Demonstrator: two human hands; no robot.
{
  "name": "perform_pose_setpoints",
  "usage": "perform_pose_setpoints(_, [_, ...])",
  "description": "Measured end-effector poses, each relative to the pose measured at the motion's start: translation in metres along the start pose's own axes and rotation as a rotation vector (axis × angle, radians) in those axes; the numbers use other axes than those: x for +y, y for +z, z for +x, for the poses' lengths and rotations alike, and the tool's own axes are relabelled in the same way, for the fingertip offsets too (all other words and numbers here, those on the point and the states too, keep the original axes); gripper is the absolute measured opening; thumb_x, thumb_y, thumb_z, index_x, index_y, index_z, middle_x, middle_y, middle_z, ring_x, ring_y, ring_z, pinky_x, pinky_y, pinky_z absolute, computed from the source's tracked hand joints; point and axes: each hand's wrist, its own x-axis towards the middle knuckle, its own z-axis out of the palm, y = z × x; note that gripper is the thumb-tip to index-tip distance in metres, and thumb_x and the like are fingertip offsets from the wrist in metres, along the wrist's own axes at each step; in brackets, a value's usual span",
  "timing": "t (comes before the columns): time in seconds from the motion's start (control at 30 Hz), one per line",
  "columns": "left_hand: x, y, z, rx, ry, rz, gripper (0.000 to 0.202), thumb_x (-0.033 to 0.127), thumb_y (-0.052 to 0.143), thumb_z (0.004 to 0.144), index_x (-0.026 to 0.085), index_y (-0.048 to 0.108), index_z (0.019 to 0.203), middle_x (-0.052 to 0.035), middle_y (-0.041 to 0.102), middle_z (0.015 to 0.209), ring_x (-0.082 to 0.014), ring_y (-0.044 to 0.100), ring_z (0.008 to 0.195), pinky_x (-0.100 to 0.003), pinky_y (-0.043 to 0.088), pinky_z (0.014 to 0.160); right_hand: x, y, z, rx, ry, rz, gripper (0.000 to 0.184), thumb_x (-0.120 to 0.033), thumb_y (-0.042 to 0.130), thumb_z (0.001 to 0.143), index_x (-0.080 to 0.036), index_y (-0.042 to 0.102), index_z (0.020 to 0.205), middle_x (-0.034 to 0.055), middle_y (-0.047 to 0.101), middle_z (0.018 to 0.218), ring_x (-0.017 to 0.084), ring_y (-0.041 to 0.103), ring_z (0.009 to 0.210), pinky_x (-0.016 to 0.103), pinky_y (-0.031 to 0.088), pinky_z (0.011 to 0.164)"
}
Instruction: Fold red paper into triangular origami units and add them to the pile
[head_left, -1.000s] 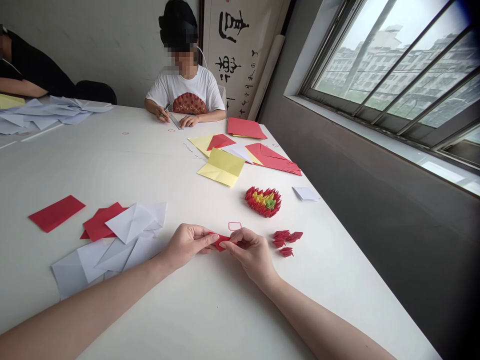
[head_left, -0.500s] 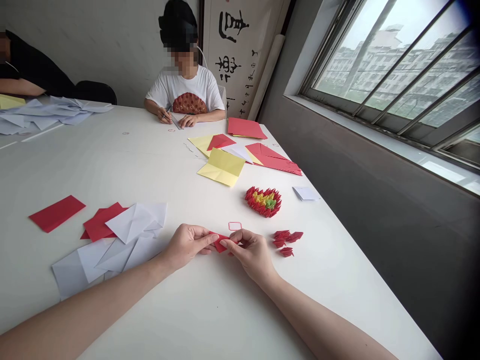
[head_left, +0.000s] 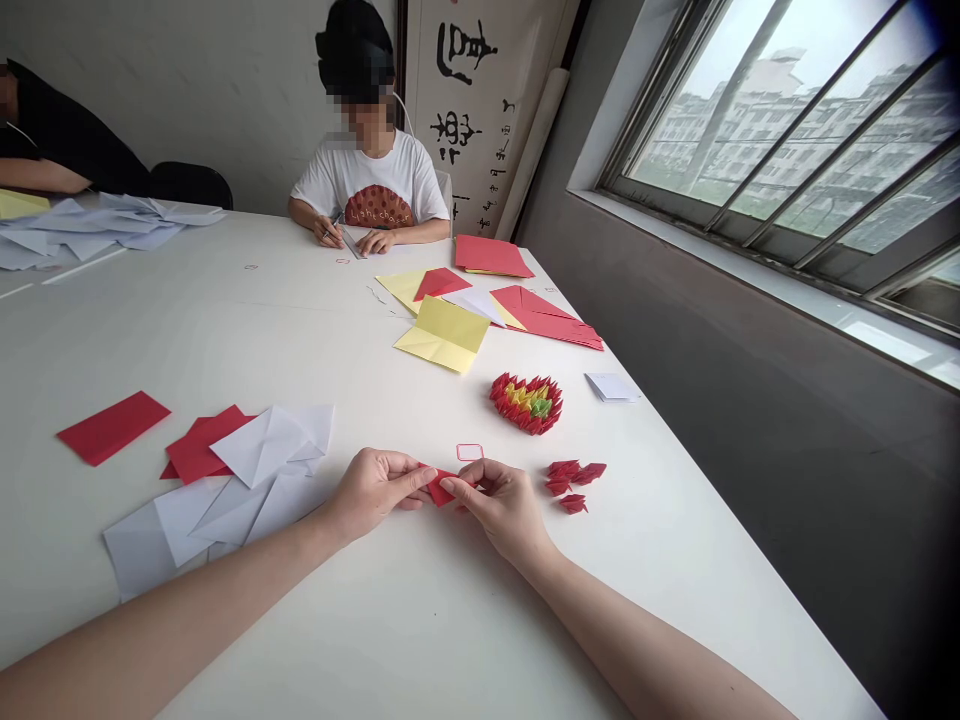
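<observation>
My left hand [head_left: 375, 490] and my right hand [head_left: 501, 503] meet low over the white table [head_left: 420, 620], both pinching one small folded red paper piece [head_left: 442, 487] between thumbs and fingertips. Just right of my right hand lie a few folded red paper units [head_left: 571, 480]. Farther back sits a round modular piece of red, yellow and green units [head_left: 527, 402]. A tiny red outlined square [head_left: 469, 452] is on the table right behind my hands.
White sheets [head_left: 225, 490] and red sheets [head_left: 196, 445] lie left of my hands, a red rectangle [head_left: 112, 426] farther left. Yellow paper [head_left: 444, 334] and red paper [head_left: 547, 316] lie farther back. A person in a white shirt [head_left: 371, 185] sits opposite; another person's arm [head_left: 41, 175] shows far left.
The red paper piece looks slightly shorter between my fingertips than a second ago. My hands stay in the same spot.
</observation>
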Motion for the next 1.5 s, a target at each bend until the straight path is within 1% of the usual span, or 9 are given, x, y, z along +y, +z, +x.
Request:
perform_pose_setpoints(0.17, [0.002, 0.001, -0.001, 0.006, 0.014, 0.012, 0.031, 0.045, 0.060, 0.077, 0.017, 0.073, 0.083, -0.0069, 0.073, 0.085, -0.0209, 0.067, 0.085, -0.030, 0.054, 0.075, 0.003, 0.001, 0.000, -0.010, -0.011, 0.010, 0.031, -0.043, 0.068, 0.071, -0.015, 0.056, 0.064, 0.0029, 0.059, 0.060, 0.014, 0.054, 0.055, 0.026, 0.040, 0.051])
perform_pose_setpoints(0.33, [0.001, 0.004, -0.003, 0.062, 0.135, -0.020, 0.028, 0.039, 0.060, 0.079, 0.014, 0.070, 0.072, -0.0064, 0.072, 0.075, -0.0200, 0.067, 0.075, -0.032, 0.054, 0.075, 0.000, 0.002, -0.001, -0.038, -0.024, 0.116, 0.030, -0.043, 0.067, 0.072, -0.018, 0.053, 0.079, -0.0003, 0.058, 0.066, 0.013, 0.053, 0.058, 0.024, 0.040, 0.053])
perform_pose_setpoints(0.5, [0.000, 0.006, -0.003, 0.102, 0.215, -0.051, 0.025, 0.035, 0.061, 0.078, 0.014, 0.067, 0.067, -0.0054, 0.070, 0.070, -0.0201, 0.065, 0.072, -0.033, 0.054, 0.074, -0.005, 0.002, -0.004, -0.258, 0.068, 0.029, 0.031, -0.045, 0.063, 0.075, -0.014, 0.062, 0.072, -0.0003, 0.055, 0.060, 0.011, 0.047, 0.055, 0.025, 0.036, 0.053])
perform_pose_setpoints(0.77, [0.004, 0.009, -0.003, 0.099, 0.201, -0.080, 0.027, 0.036, 0.057, 0.081, 0.016, 0.064, 0.065, -0.0032, 0.068, 0.065, -0.0180, 0.065, 0.066, -0.031, 0.052, 0.071, -0.009, 0.002, 0.000, -0.327, 0.090, 0.267, 0.029, -0.041, 0.069, 0.070, -0.016, 0.059, 0.060, -0.0026, 0.051, 0.056, 0.010, 0.045, 0.055, 0.024, 0.038, 0.058])
perform_pose_setpoints(0.93, [0.003, 0.008, -0.001, 0.180, 0.203, -0.031, 0.027, 0.035, 0.058, 0.081, 0.016, 0.064, 0.063, -0.0015, 0.066, 0.061, -0.0150, 0.062, 0.063, -0.025, 0.048, 0.066, -0.010, 0.002, 0.002, -0.348, 0.097, 0.317, 0.025, -0.040, 0.069, 0.071, -0.016, 0.065, 0.066, 0.0002, 0.059, 0.063, 0.012, 0.051, 0.060, 0.026, 0.042, 0.064])
perform_pose_setpoints(1.0, [0.003, 0.007, -0.001, 0.153, 0.209, -0.026, 0.025, 0.035, 0.058, 0.081, 0.016, 0.065, 0.065, -0.0014, 0.067, 0.063, -0.0151, 0.062, 0.066, -0.026, 0.047, 0.067, -0.009, 0.001, 0.001, -0.339, 0.090, 0.305, 0.026, -0.041, 0.068, 0.071, -0.015, 0.067, 0.068, 0.0012, 0.061, 0.065, 0.012, 0.052, 0.061, 0.026, 0.043, 0.065])
perform_pose_setpoints(1.17, [0.003, 0.003, 0.000, -0.011, 0.181, 0.036, 0.022, 0.034, 0.063, 0.076, 0.017, 0.065, 0.063, -0.0024, 0.068, 0.065, -0.0176, 0.063, 0.068, -0.029, 0.048, 0.069, -0.004, 0.000, -0.002, -0.313, 0.058, 0.228, 0.028, -0.044, 0.066, 0.072, -0.016, 0.067, 0.069, 0.0008, 0.062, 0.064, 0.012, 0.053, 0.059, 0.026, 0.043, 0.062])
perform_pose_setpoints(1.37, [0.001, 0.000, 0.001, 0.000, 0.226, 0.054, 0.020, 0.031, 0.065, 0.074, 0.017, 0.063, 0.061, 0.0000, 0.063, 0.061, -0.0153, 0.061, 0.064, -0.026, 0.048, 0.063, -0.002, 0.002, -0.003, -0.226, 0.061, 0.189, 0.032, -0.045, 0.068, 0.070, -0.015, 0.059, 0.063, -0.0012, 0.055, 0.058, 0.011, 0.047, 0.055, 0.024, 0.039, 0.055])
perform_pose_setpoints(1.5, [0.003, -0.002, 0.001, -0.049, 0.271, 0.068, 0.019, 0.031, 0.062, 0.077, 0.017, 0.069, 0.066, -0.0016, 0.063, 0.067, -0.0167, 0.061, 0.069, -0.026, 0.048, 0.066, -0.005, -0.001, -0.002, -0.278, 0.071, 0.251, 0.029, -0.043, 0.064, 0.074, -0.016, 0.063, 0.065, 0.0005, 0.060, 0.064, 0.012, 0.052, 0.061, 0.025, 0.041, 0.062])
